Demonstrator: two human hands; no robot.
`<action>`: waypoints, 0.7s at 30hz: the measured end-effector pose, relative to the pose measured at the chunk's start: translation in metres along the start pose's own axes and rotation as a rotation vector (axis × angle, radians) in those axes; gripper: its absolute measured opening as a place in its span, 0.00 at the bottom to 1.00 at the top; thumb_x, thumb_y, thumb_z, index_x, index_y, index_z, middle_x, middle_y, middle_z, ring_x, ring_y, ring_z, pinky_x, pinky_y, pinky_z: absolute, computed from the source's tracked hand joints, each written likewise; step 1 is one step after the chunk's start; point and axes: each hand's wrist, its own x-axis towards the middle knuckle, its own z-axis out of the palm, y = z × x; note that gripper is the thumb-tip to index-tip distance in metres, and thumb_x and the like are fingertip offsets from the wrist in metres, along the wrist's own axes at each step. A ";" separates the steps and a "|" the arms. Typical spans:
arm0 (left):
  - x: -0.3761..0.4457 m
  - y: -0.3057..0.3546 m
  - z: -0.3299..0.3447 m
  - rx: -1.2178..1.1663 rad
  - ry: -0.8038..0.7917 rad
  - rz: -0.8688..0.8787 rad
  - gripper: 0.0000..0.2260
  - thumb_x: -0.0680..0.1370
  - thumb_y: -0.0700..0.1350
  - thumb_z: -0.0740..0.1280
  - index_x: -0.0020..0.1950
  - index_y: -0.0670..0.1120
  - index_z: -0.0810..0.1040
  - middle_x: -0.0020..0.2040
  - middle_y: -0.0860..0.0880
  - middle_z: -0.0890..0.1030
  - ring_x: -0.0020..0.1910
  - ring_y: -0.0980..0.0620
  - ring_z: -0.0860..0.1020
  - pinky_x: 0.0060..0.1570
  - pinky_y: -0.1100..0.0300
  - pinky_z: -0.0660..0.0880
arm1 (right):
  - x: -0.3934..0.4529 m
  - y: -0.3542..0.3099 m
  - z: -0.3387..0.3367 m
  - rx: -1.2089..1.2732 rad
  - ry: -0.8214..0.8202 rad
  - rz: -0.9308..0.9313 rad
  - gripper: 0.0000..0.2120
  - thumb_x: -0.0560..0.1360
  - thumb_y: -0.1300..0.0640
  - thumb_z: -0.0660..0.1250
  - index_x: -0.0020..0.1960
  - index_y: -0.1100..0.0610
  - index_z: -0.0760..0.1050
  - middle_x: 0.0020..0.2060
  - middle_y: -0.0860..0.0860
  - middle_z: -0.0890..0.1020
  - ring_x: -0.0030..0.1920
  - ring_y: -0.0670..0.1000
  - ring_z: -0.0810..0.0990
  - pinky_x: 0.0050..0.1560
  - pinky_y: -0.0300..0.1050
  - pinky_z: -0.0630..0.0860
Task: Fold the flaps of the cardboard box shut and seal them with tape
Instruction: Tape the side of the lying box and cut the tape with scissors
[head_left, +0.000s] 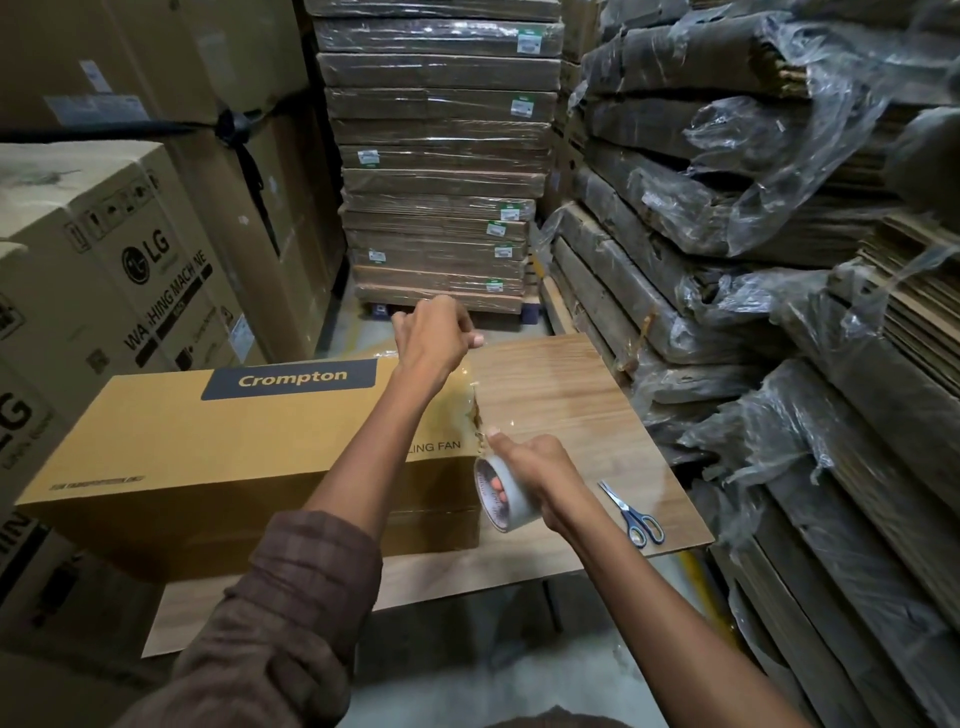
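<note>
While the long Crompton cardboard box (249, 441) lies along the left part of the wooden board (561, 395), its right end sits near the board's middle, and that end is where the sealing is under way. The left hand (434, 338) reaches over the box's far right corner with its fingers curled, apparently pinching the free end of a clear tape strip (475, 400); the pinch itself is too small to see for certain. From there the strip runs down along the box's right end to the tape roll (506, 491), which the right hand (540, 467) grips, fingers curled round it and thumb laid toward the strip.

I judge the step to be stretching tape across the closed end flaps. To do it well, keep the strip taut and straight between the two hands, centre it over the flap seam, then lower it and press from the far corner toward the near edge so no creases or bubbles form.

Scissors (631, 512) lie closed near the board's right near corner, just right of the roll, handy for the cut.
</note>
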 end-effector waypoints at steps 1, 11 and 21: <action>0.002 -0.004 0.003 -0.004 -0.042 -0.030 0.09 0.72 0.52 0.77 0.46 0.48 0.85 0.47 0.48 0.85 0.53 0.46 0.79 0.60 0.47 0.65 | 0.000 -0.001 0.000 -0.013 -0.011 0.002 0.17 0.78 0.49 0.70 0.42 0.64 0.79 0.27 0.57 0.82 0.26 0.54 0.79 0.33 0.46 0.78; -0.002 -0.030 0.050 -0.213 -0.307 -0.258 0.07 0.70 0.48 0.80 0.37 0.47 0.85 0.38 0.52 0.83 0.46 0.48 0.80 0.57 0.42 0.76 | 0.007 -0.005 -0.005 0.059 -0.127 0.018 0.18 0.80 0.49 0.68 0.42 0.64 0.75 0.27 0.59 0.80 0.24 0.53 0.76 0.30 0.44 0.76; 0.009 -0.034 0.049 -0.287 -0.313 -0.377 0.07 0.74 0.42 0.77 0.45 0.39 0.85 0.44 0.44 0.84 0.45 0.48 0.81 0.49 0.54 0.77 | 0.014 0.020 -0.002 0.090 -0.003 0.045 0.20 0.79 0.44 0.68 0.41 0.61 0.72 0.25 0.57 0.79 0.23 0.53 0.76 0.28 0.43 0.76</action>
